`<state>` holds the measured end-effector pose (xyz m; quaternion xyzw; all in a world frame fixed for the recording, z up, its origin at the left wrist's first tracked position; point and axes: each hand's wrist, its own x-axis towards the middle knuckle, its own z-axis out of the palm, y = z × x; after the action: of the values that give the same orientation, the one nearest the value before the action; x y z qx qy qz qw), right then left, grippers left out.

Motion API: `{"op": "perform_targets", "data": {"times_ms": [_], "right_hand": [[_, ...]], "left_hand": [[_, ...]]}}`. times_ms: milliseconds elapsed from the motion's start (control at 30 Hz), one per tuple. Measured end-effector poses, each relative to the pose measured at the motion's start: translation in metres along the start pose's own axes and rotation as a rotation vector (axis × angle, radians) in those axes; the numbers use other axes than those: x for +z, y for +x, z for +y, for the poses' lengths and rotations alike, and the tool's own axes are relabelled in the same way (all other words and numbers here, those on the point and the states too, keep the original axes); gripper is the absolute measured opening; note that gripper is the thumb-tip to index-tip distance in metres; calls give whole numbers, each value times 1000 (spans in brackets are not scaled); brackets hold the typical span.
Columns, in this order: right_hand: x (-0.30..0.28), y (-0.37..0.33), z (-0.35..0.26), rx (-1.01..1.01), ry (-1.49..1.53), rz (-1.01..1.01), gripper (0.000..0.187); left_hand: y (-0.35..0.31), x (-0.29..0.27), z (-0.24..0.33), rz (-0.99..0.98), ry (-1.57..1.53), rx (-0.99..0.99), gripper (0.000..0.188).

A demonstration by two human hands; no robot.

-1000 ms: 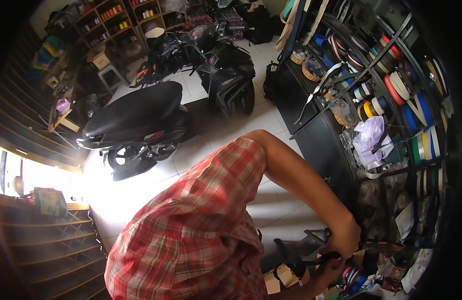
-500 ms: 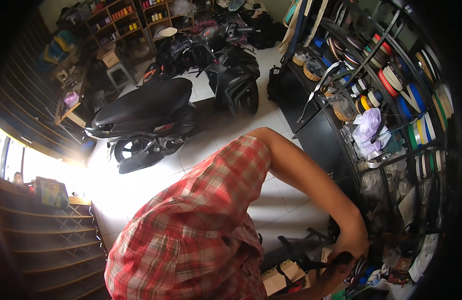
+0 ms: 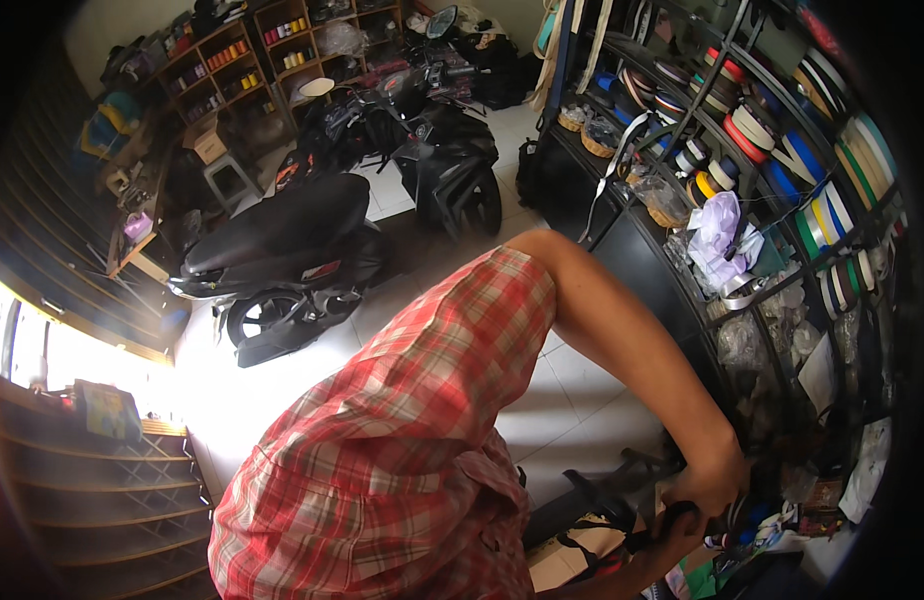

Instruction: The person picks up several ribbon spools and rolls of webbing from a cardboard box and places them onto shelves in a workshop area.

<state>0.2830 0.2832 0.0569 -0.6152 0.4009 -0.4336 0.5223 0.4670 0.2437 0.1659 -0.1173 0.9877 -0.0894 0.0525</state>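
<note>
Pale floor tiles (image 3: 582, 385), a black motorcycle with a long seat (image 3: 282, 225) and a black flat-sided cabinet (image 3: 647, 275) make up the surroundings. Above and beyond the cabinet sit rolls of multicoloured flat tape (image 3: 744, 140) and a crumpled lilac plastic bag (image 3: 720, 230).

Observed from where I stand: a person in a red plaid short-sleeved shirt (image 3: 422, 410) has both arms bent toward the cluttered corner at lower right. The bare left hand (image 3: 710, 482) bends down over the bare right hand (image 3: 682, 537). They are close together, apparently touching, with fingers curled; a dark patch lies between them. Whether either hand is clamped on something cannot be established, since the fingers cover the spot. Any item being handled would therefore be between the hands, largely hidden.

Change noted: compared with a second ago, both hands have shifted slightly rightward, away from the flat tan panel crossed by black straps (image 3: 567, 565), and a bright green flat piece (image 3: 700, 577) beside the right forearm shows more fully. The pairing of the hands is unchanged. Assessment: a small adjustment within the same handling, with no release evident. Just beside the hands stands a black angular frame (image 3: 592, 500), its purpose undetermined.
</note>
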Motion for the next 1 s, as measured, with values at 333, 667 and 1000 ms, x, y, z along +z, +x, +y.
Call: {"op": "perform_targets", "data": {"times_ms": [333,667,1000], "right_hand": [[-26,-5,14,-49,-4,101,50],[-39,2,35,20,-17,-24,58],[-70,-37,39,17,28,186,68]], "left_hand": [[31,8,1,187,-163,24,44],[37,37,0,396,-350,86,43],[83,11,9,-27,-55,54,51]]}}
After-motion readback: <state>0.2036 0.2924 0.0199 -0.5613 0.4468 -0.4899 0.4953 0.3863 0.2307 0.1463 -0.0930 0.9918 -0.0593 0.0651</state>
